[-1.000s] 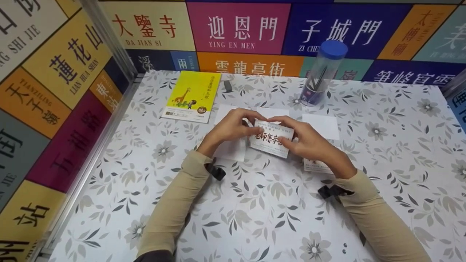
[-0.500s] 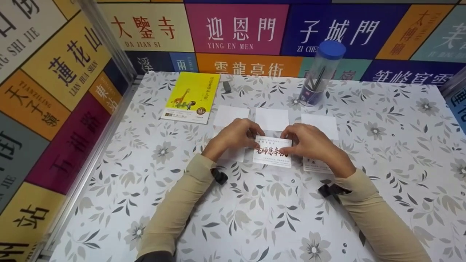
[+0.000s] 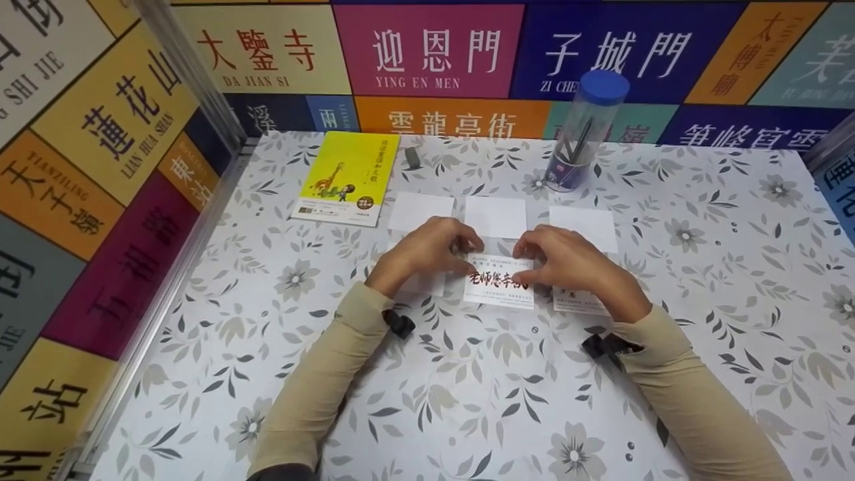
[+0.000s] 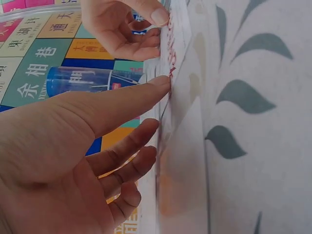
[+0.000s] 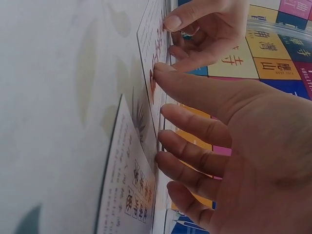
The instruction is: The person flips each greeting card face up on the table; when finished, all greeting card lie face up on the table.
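Note:
A white card with red and black printing lies flat on the table in front of the person. My left hand rests at its left side, thumb tip touching the card and fingers loosely bent beyond its far edge. On the right side my right hand mirrors this, its thumb on the card and its other fingers spread apart. Neither hand grips the card. A second printed card lies under the right hand, and a blank-looking white card shows partly below the left hand.
Behind the hands lie three white cards: left, middle and right. A yellow book and a small grey object lie at the back left. A clear tube with blue lid stands near the back wall.
The printed card, held tilted between both hands, has come down flat onto the table, nearer the person. The hands followed it, then loosened and drew slightly apart.

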A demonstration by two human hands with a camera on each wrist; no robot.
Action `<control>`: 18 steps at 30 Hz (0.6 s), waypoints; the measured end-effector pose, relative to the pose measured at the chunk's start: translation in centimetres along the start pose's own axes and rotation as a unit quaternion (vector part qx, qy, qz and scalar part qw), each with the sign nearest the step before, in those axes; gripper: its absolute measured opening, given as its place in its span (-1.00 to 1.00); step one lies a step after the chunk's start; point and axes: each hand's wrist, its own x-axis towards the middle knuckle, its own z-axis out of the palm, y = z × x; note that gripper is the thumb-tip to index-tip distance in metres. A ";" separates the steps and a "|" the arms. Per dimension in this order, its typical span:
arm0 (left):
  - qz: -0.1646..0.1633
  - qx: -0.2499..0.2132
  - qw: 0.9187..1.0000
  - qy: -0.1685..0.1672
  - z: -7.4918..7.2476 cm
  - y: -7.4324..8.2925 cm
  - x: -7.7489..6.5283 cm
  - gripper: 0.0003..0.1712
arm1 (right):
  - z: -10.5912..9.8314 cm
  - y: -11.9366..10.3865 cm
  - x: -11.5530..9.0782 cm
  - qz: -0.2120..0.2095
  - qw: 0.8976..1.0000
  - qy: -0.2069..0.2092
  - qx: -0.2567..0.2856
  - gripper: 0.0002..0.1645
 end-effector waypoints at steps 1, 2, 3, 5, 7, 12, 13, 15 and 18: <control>0.003 0.001 1.000 -0.001 -0.2 0.0 -0.1 -0.51 | 0.0 0.0 -0.1 0.001 1.000 -0.001 -0.005 -0.57; 0.007 0.003 1.000 0.000 -0.4 0.0 -0.2 -0.52 | -0.1 -0.1 -0.2 0.001 1.000 -0.001 -0.011 -0.57; 0.013 0.007 1.000 0.003 -0.6 -0.1 -0.3 -0.53 | -0.1 -0.2 -0.2 0.001 1.000 0.001 -0.016 -0.57; 0.022 0.010 1.000 0.013 -1.1 -0.6 -0.7 -0.54 | 0.0 -0.6 -0.2 -0.004 1.000 0.005 -0.025 -0.57; 0.028 0.014 0.999 0.024 -1.6 -1.2 -1.3 -0.55 | 0.3 -1.2 0.0 -0.010 1.000 0.014 -0.026 -0.56; 0.015 0.017 0.999 0.041 -2.4 -3.3 -3.2 -0.56 | 1.4 -3.4 1.3 -0.044 0.999 0.024 -0.020 -0.50; 0.011 0.019 0.999 0.043 -2.6 -3.7 -3.6 -0.55 | 1.6 -3.9 1.7 -0.050 0.998 0.023 -0.020 -0.48; 0.002 0.022 0.999 0.047 -3.0 -4.5 -4.3 -0.54 | 2.1 -4.8 2.4 -0.058 0.998 0.018 -0.022 -0.45; -0.001 0.030 0.999 0.045 -3.8 -5.5 -5.3 -0.48 | 2.8 -6.2 3.6 -0.064 0.998 0.007 -0.019 -0.42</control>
